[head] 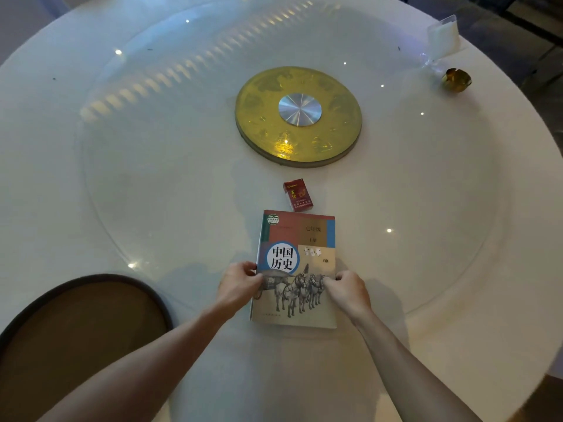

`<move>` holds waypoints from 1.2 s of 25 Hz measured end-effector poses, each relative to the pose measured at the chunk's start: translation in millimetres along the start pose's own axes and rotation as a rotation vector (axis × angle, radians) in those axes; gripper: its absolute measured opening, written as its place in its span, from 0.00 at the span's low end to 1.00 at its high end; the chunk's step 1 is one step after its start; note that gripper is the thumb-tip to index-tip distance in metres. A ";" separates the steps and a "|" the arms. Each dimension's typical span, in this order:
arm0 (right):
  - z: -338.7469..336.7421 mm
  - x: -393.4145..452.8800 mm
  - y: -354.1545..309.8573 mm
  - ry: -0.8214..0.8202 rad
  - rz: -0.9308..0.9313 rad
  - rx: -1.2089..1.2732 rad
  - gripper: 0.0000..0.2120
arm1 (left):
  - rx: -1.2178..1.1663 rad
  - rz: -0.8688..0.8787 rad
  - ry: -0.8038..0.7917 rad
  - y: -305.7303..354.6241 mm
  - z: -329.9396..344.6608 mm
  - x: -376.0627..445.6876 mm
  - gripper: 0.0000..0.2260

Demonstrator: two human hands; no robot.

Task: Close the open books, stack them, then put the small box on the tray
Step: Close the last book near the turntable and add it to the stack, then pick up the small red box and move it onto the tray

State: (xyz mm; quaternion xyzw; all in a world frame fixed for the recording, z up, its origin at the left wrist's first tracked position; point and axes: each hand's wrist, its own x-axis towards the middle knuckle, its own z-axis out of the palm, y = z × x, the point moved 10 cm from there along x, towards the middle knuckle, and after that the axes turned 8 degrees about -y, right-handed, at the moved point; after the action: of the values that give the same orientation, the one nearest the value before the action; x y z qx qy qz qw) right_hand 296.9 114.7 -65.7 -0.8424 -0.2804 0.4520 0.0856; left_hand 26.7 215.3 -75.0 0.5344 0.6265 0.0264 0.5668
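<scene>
A closed book (pixel 301 239) with a red, blue and tan cover and a picture of horses lies on the white round table, near its front. Whether another book lies under it I cannot tell. My left hand (pixel 237 284) grips the book's left edge. My right hand (pixel 347 289) grips its right edge, thumb on the cover. A small red box (pixel 298 194) lies flat just beyond the book's far edge, apart from both hands. The brown oval tray (pixel 91 303) with a dark rim sits at the lower left, partly out of view.
A gold disc (pixel 335 86) with a silver hub marks the centre of the glass turntable (pixel 152 178). A clear card holder (pixel 443 36) and a small gold ornament (pixel 456 79) stand at the far right edge.
</scene>
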 end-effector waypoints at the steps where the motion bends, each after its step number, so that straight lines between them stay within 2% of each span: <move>1: -9.6 3.4 -8.9 0.035 -0.001 -0.030 0.14 | 0.018 -0.001 0.026 6.8 -7.0 6.4 0.15; 3: -34.8 15.4 -39.8 0.131 -0.077 -0.016 0.12 | 0.007 0.035 0.092 32.8 -22.7 23.7 0.20; 5: -54.7 32.7 -80.8 0.153 -0.200 0.073 0.12 | -0.033 0.089 0.105 71.0 -32.1 45.8 0.18; 9: -73.4 71.7 -148.8 0.053 -0.323 0.232 0.18 | -0.087 0.136 0.070 133.3 -34.2 93.0 0.21; 11: -68.4 89.4 -169.1 -0.024 -0.329 0.205 0.19 | -0.080 0.125 0.047 149.0 -31.5 112.1 0.21; 13: -59.5 105.4 -177.8 -0.078 -0.306 0.114 0.19 | -0.059 0.089 -0.007 155.2 -22.1 126.3 0.17; 15: -50.1 116.5 -177.2 -0.103 -0.272 0.030 0.15 | -0.025 0.055 -0.061 153.9 -10.7 135.7 0.06; 21: -30.2 119.5 -182.4 -0.138 -0.278 -0.011 0.15 | 0.013 0.136 -0.053 156.6 -7.4 138.3 0.09; 25: -37.3 103.5 -200.0 -0.028 -0.330 0.159 0.11 | -0.076 0.208 0.087 160.8 -37.8 122.5 0.14; 30: -3.2 60.2 -244.7 -0.034 -0.419 0.115 0.07 | -0.246 0.202 0.260 120.8 -102.6 81.5 0.11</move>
State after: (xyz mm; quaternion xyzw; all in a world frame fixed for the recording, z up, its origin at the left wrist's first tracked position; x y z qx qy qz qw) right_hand 229.0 350.7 -9.5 -0.7518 -0.4244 0.4537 0.2210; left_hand 45.7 382.7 -16.8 0.5134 0.6297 0.2282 0.5365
